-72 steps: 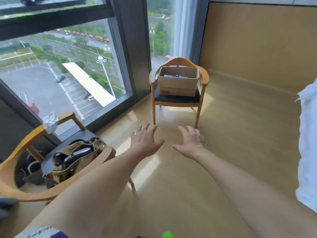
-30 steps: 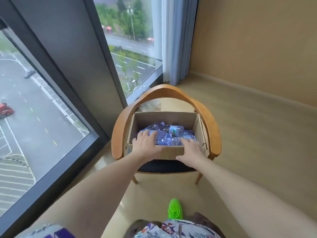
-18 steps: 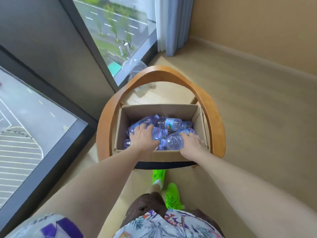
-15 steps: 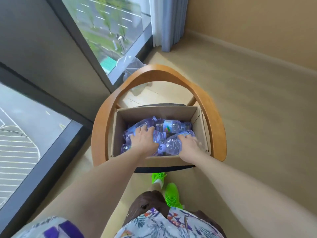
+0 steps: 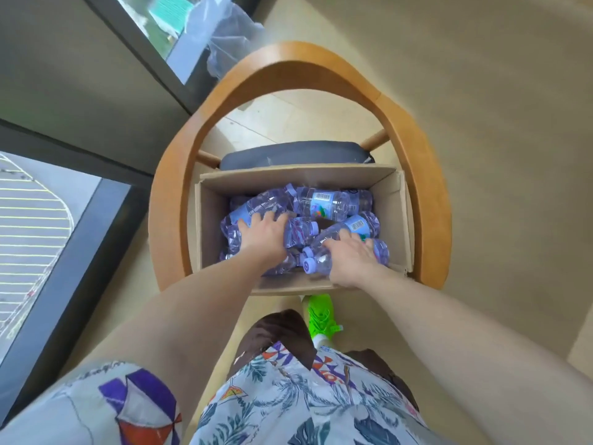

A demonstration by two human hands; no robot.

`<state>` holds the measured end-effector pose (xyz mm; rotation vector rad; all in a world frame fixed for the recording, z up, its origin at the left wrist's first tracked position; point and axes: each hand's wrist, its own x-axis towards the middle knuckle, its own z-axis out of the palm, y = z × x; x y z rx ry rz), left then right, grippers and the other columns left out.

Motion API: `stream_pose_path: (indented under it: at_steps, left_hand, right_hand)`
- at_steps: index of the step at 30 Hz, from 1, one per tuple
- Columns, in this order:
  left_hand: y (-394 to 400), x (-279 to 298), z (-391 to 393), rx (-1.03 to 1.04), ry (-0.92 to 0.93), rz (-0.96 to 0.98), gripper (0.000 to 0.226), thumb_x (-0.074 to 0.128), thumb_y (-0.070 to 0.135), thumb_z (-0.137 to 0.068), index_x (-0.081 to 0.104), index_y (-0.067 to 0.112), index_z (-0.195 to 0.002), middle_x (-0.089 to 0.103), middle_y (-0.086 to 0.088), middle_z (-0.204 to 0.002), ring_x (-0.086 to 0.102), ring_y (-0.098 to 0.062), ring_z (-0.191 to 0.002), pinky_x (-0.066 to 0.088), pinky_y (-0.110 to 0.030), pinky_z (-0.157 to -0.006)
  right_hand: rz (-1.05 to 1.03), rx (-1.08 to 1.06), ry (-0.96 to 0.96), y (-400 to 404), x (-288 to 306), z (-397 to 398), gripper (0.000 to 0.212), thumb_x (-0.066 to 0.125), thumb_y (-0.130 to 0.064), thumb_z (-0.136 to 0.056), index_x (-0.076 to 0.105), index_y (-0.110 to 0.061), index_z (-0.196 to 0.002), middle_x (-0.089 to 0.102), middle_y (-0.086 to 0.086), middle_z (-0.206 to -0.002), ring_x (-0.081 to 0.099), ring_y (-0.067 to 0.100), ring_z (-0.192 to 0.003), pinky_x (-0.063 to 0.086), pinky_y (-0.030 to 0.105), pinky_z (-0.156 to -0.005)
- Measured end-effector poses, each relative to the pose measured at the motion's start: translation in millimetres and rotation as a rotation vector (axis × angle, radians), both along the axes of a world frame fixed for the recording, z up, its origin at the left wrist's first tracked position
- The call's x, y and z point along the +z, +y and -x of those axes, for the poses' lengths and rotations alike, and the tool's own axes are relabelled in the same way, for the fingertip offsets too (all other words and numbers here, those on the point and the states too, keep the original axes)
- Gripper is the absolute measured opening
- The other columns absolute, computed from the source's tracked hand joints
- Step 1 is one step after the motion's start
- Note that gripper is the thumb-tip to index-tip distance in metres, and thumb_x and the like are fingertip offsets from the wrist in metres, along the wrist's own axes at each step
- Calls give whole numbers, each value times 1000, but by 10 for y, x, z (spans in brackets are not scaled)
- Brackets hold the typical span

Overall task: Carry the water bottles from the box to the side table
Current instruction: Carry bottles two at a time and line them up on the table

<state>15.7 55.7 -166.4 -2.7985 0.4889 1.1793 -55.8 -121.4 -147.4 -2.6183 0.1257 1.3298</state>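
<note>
In the cardboard box (image 5: 390, 200) on the wooden armchair (image 5: 426, 175), both hands are down among the water bottles (image 5: 333, 203), a loose jumble lying on their sides, clear plastic with a purple tint and purple caps. Left hand (image 5: 264, 234) lies palm-down over a bottle (image 5: 300, 232) near the box's middle-left, fingers curved round its body; reads as a grip, not yet lifted. Right hand (image 5: 351, 255) wraps the body of the near-right bottle (image 5: 317, 263), whose cap points left toward the near wall; fingers curled over the top, thumb side hidden. Nothing is clear of the box yet, and the side table isn't in view, so the carry hasn't started. Handling guess: small bottles, apparently full, so modest weight each but it adds up if several are grabbed. Thin ribbed walls will flex under a squeeze and the smooth label band looks slick. Best hold is mid-body across the ribs, or at the neck under the cap if pinching two per hand. The pile is loose, so pulling one will likely roll its neighbours; lift straight up past the box walls. Chair arms close in on both sides, so watch the elbows coming out. A clear plastic bag (image 5: 221, 33) lies on the floor behind the chair, by the window.
</note>
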Motion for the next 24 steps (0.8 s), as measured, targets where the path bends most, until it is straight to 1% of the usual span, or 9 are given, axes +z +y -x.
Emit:
stream_pose_path:
  at_steps: [2,5,9,11,13,15,18,21,24]
  left_hand:
    - [8,-52,-42,-31,5,-18,83,74,29,-77,31,26,-149,41,-8,-140,32,-35,-133,31,-63,-106]
    - [-59,-85,-84,-37,6,-41,69,70,20,-77,39,19,-139,40,-12,-132,34,-37,-128,38,-61,-99]
    - [-126,-91,-96,-51,4,-93,59,67,12,-77,41,15,-130,39,-13,-127,35,-36,-123,41,-60,-93]
    - [-125,-70,-99,-67,1,-100,57,67,12,-76,42,14,-128,39,-13,-125,35,-36,-122,42,-60,-93]
    - [-97,-22,-50,-68,-32,-94,59,68,13,-76,41,15,-128,38,-13,-125,34,-35,-123,42,-59,-92]
    - [-88,29,9,-48,-46,-87,64,71,14,-74,37,18,-129,37,-11,-127,33,-34,-125,42,-60,-94]
    - [-96,186,156,79,-81,-83,69,76,18,-70,34,17,-124,35,-9,-128,35,-34,-122,43,-56,-90]
    - [-140,385,288,277,-105,-48,69,75,19,-71,31,16,-124,39,-8,-130,41,-35,-122,43,-54,-88]
    - [-155,609,441,379,-157,27,63,74,21,-69,30,19,-114,51,-4,-113,51,-34,-114,45,-53,-86]
  right_hand:
    - [-1,-5,3,11,-21,-14,50,61,-26,-75,55,-28,-125,41,9,-127,39,34,-124,28,55,-109]
    - [-10,0,3,4,-44,-37,52,59,-26,-71,52,-26,-123,41,9,-124,39,34,-122,30,55,-107]
    - [-65,53,42,-55,-60,-143,54,66,-33,-76,49,-27,-127,43,9,-121,41,34,-120,35,56,-102]
    - [-112,75,47,-128,-8,-216,45,66,-27,-77,55,-26,-121,41,5,-113,43,33,-116,39,53,-98]
    - [-140,109,18,-192,55,-208,37,66,-23,-76,52,-26,-111,36,3,-107,44,32,-112,42,49,-92]
    - [-159,118,12,-232,79,-174,40,69,-23,-76,48,-26,-111,39,4,-110,44,31,-112,43,46,-90]
    - [-199,98,-30,-290,146,-74,48,70,-18,-77,45,-19,-118,50,7,-116,51,32,-113,46,44,-89]
    - [-256,61,-102,-408,223,-14,48,69,-13,-75,42,-16,-114,52,3,-99,55,32,-98,43,39,-70]
    - [-325,-39,-149,-537,357,-30,64,75,-17,-70,47,-22,-127,56,4,-102,60,29,-89,51,36,-68]
